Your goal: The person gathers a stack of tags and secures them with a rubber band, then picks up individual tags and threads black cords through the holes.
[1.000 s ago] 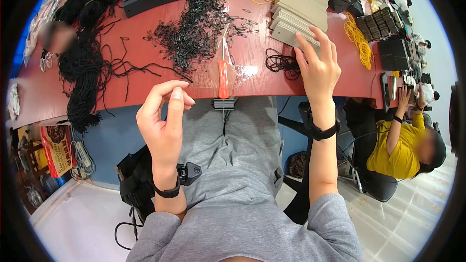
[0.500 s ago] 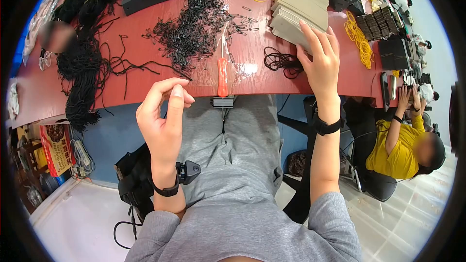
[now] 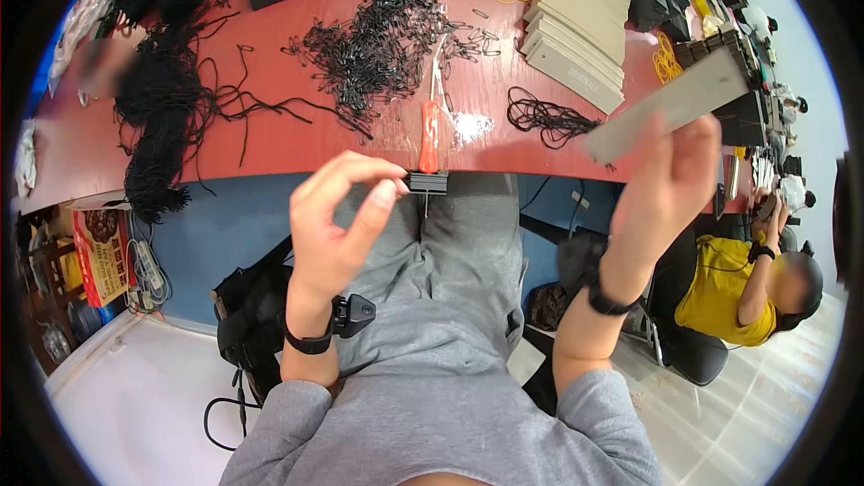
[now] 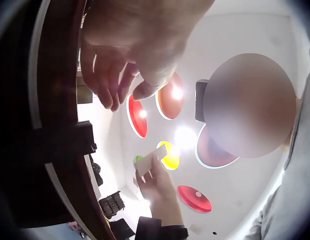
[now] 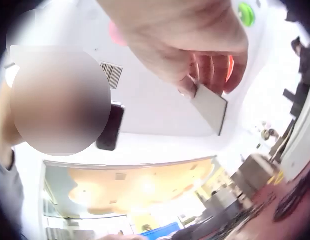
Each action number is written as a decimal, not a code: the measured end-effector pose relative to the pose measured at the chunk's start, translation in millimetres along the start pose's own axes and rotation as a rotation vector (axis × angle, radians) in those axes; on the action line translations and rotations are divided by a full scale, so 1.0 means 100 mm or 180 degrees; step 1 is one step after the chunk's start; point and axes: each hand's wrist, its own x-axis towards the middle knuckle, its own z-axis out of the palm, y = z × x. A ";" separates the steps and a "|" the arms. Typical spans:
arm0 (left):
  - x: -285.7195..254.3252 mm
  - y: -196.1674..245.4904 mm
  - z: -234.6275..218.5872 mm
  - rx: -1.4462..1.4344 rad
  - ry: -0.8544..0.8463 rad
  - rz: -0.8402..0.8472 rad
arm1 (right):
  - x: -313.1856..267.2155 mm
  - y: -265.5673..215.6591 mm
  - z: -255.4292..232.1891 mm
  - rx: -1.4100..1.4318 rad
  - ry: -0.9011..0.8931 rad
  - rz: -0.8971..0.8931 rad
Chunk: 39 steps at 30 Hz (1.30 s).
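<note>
My right hand (image 3: 666,189) is raised over the table's right front. It pinches a long grey card (image 3: 697,94) between thumb and fingers; the card is tilted and slightly blurred, with a small hole near its far end. In the right wrist view the card (image 5: 211,109) sticks out past the fingertips. My left hand (image 3: 335,225) holds nothing, its fingers loosely bent and thumb near the forefinger. Its fingertips are close to a small black ridged block (image 3: 428,183) at the table's edge. Below the right hand's side stands a stack of similar grey cards (image 3: 580,13).
Black safety pins (image 3: 369,45) lie heaped mid-table, beside a red-handled tool (image 3: 430,137) with a thin shaft. A loose black cord bundle (image 3: 544,117) lies near the card stack. More black cords (image 3: 166,108) hang over the left edge. Another person (image 3: 733,288) sits at right.
My right hand has left the card stack with a grey card, moving right and towards me. The left hand has shifted right and up, near the black block.
</note>
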 end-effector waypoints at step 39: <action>-0.22 -0.27 0.22 0.1257 0.0438 0.0533 | -0.22 0.61 0.12 -0.2896 -0.1056 -0.0741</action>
